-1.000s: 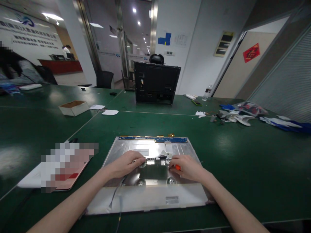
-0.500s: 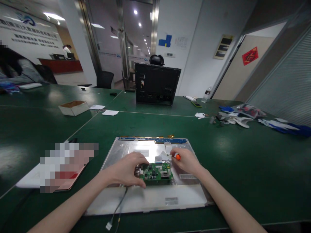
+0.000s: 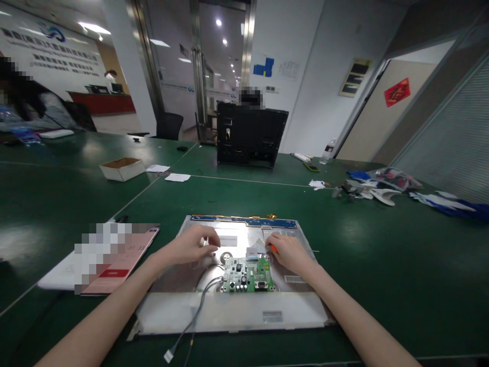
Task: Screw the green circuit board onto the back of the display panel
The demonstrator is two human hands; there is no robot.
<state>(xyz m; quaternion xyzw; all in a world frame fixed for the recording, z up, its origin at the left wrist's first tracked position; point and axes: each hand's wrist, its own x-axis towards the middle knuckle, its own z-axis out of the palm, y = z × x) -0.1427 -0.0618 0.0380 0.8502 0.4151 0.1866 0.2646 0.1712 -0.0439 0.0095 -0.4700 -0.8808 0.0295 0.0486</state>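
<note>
The right fingers (image 3: 273, 239) hide most of an orange object (image 3: 274, 248), so its shape cannot be told. Left of the left fingers (image 3: 208, 250), blurred squares cover much of a pink booklet (image 3: 135, 255). Below and between the fingers, small parts on the green board (image 3: 248, 275) are indistinct. Far right of them, blue cloth (image 3: 473, 208) runs off the edge.

That green table (image 3: 382, 265) is bearing a metal panel (image 3: 229, 311) beneath the hands (image 3: 191, 244); a black casing (image 3: 252, 132) is standing beyond them.
</note>
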